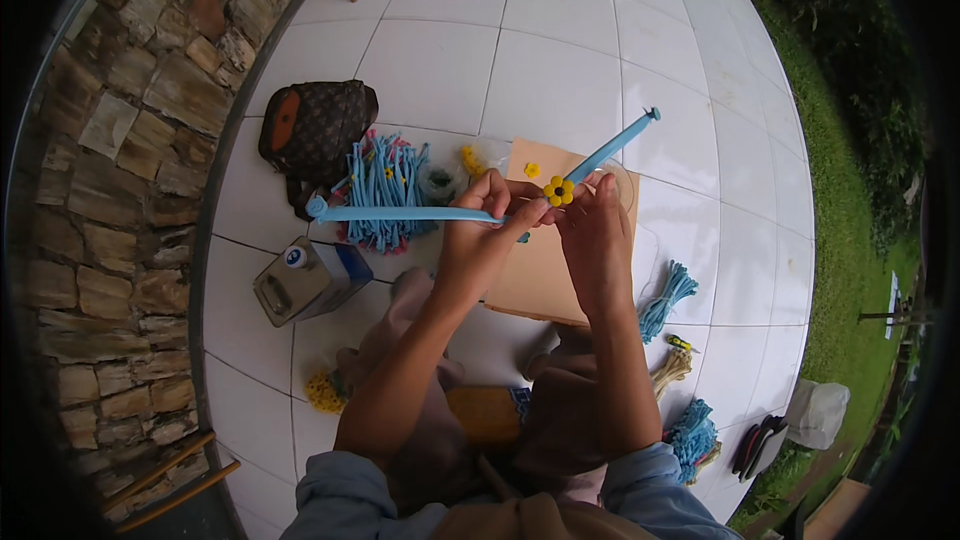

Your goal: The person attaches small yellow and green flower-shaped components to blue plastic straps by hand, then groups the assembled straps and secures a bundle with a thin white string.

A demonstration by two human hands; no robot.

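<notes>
Above a sheet of brown cardboard [550, 280], both my hands hold a light blue strap [400, 213] with knobbed ends. One part reaches out to the left; the other slants up to the far right. A yellow flower [559, 191] with a dark centre sits on it between my hands. My left hand [478, 240] is closed around the strap, its fingertips by the flower. My right hand [597, 250] pinches just right of the flower; the fingers partly hide the strap there. Another small yellow flower [532, 170] lies on the cardboard, with a small green piece [524, 237] beside my left fingers.
Left of the cardboard lie a pile of blue straps [385, 190], a brown patterned bag [320, 130] and a metal can [310, 282]. Blue bundles [668, 300] and a small yellow-green tool [680, 343] are at the right. A stone wall [120, 220] bounds the left.
</notes>
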